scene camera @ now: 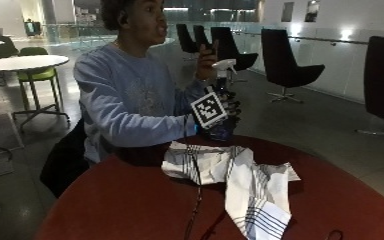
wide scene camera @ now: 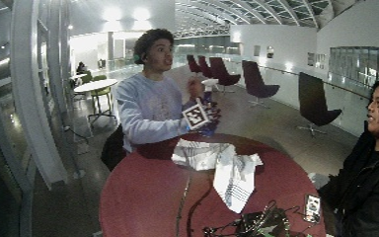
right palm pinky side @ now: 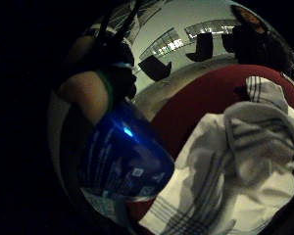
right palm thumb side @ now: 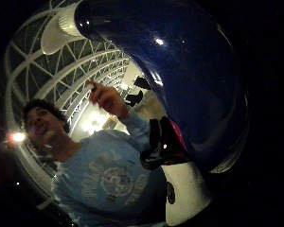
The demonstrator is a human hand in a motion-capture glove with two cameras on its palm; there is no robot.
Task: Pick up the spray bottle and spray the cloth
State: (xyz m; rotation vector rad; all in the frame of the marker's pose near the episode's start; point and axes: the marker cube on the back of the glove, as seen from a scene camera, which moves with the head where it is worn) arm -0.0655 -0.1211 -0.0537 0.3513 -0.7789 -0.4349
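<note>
The blue spray bottle (scene camera: 222, 122) is already off the table, held upright in the gloved right hand (scene camera: 228, 107), whose fingers curl round the bottle's middle below the white trigger head (scene camera: 224, 65). The outside view shows it at chest height, above the near edge of the round red table (scene camera: 132, 200). The bare left hand (scene camera: 206, 56) is raised just beside the trigger head; whether it touches it I cannot tell.

The bottle looks like smooth, glossy plastic, so I would judge it slippery and fairly stiff, with its weight depending on how full it is, which I cannot see. The narrower neck under the head seems the better place to hold, since a finger must reach the trigger from there.

Below the grip and a little forward of it lies the white cloth with dark stripes (scene camera: 245, 177), crumpled and soft, one end trailing toward the camera. It will take spray without shifting much, I expect, provided the nozzle is turned down toward it.
</note>
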